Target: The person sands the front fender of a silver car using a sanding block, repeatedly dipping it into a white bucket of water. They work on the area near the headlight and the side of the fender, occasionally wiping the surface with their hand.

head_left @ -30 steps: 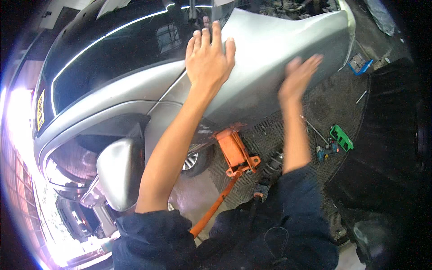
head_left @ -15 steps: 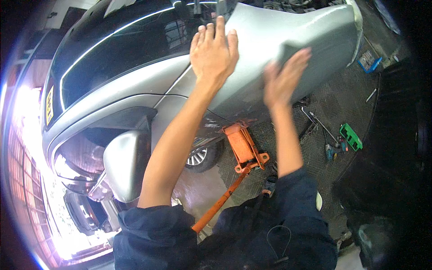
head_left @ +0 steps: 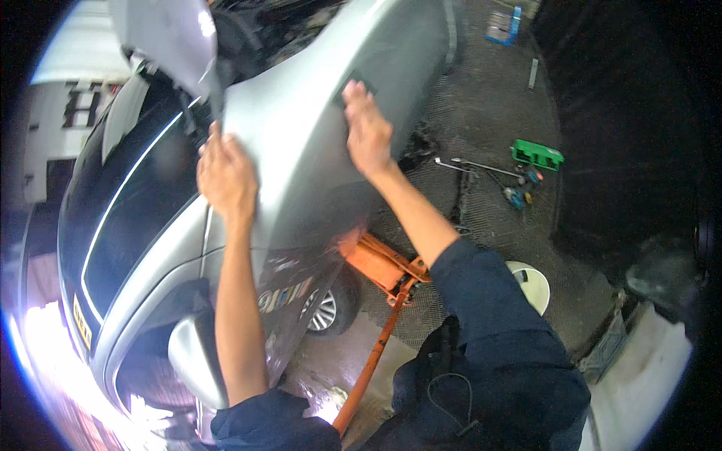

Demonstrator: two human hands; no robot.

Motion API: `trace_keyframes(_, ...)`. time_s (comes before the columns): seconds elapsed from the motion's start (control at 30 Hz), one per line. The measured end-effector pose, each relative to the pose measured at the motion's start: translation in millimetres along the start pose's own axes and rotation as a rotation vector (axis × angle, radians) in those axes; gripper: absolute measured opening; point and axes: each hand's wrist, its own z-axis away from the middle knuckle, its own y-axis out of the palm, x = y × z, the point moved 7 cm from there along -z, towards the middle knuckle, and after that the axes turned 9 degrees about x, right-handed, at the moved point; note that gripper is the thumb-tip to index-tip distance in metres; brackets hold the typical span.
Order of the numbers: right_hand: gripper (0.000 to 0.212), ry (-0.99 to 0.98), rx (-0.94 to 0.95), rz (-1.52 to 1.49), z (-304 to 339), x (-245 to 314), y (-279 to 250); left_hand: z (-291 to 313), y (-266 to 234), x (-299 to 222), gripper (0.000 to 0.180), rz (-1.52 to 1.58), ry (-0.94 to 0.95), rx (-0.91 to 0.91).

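A silver car fender [head_left: 301, 105] runs in front of me, beside the open engine bay. My left hand [head_left: 228, 177] rests on its upper part near the base of the windscreen [head_left: 143, 225], fingers stretched out and holding nothing visible. Further right, my right hand [head_left: 367, 135] lies against the fender's outer side, slightly blurred. Its fingers are extended and close together. A dark patch shows by those fingertips; whether it is a reflection or a thing under them I cannot make out.
An orange floor jack [head_left: 376, 263] stands by the car below my right forearm, near the front wheel [head_left: 323, 312]. The silver door mirror [head_left: 197, 361] juts out at lower left. On the floor are a green tray [head_left: 537, 154], power tool [head_left: 517, 197] and pale bucket [head_left: 532, 287].
The view has swung right, so car and floor things sit further left in the picture. Both hands remain at the fender; the right hand's place along its side has changed.
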Motion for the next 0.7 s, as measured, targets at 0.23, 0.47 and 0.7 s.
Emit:
trace_keyframes(0.23, 0.039, 0.901, -0.009, 0.068, 178, -214, -272, -1, -15, -1, 0.040, 0.180, 0.123, -0.298)
trace_keyframes(0.47, 0.049, 1.630, -0.719, -0.624, 614, -63, -534, 216, 109, -292, 0.025, 0.777, 0.608, 0.161)
trace_keyframes(0.7, 0.032, 1.881, -0.325, 0.072, 725, 122, -610, 656, 405, -412, 0.123, 0.283, 0.685, 1.529)
